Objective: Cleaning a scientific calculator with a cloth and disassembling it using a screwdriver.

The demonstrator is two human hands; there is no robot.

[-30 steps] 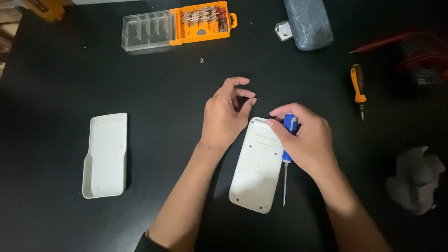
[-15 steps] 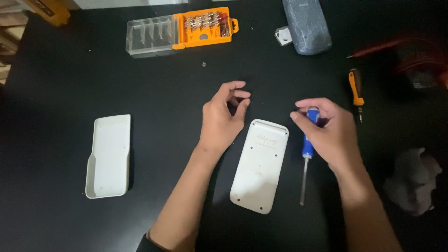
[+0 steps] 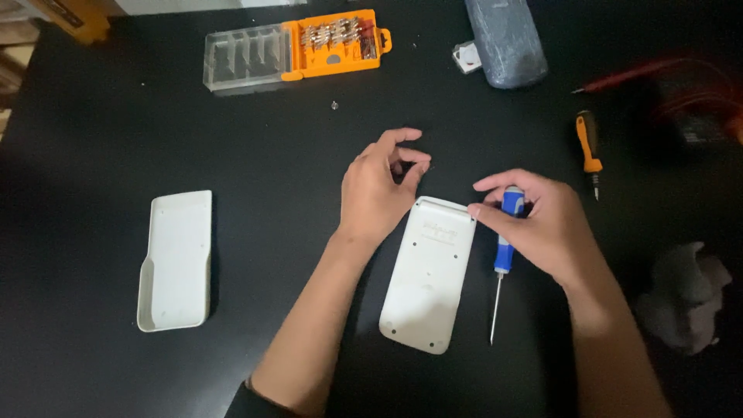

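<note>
Nearest, the white calculator (image 3: 428, 275) lies face down on the black table (image 3: 93, 116), and the right hand (image 3: 542, 224), which swung out to the right 0.5 s ago, is back at its far right corner, fingers clamped on the blue-handled screwdriver (image 3: 502, 255), whose tip points toward the near edge. Further off, the left hand (image 3: 379, 186) has stayed just beyond the far left corner, fingertips pinched together on something too small to tell. The white slide cover (image 3: 176, 259) lies well apart at left, the orange bit case (image 3: 298, 48) far back.

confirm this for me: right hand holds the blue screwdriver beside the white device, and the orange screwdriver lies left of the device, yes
Not quite. The head view shows the orange screwdriver lying to the right of the white device, not the left. The right hand does hold the blue screwdriver beside the device.
</note>
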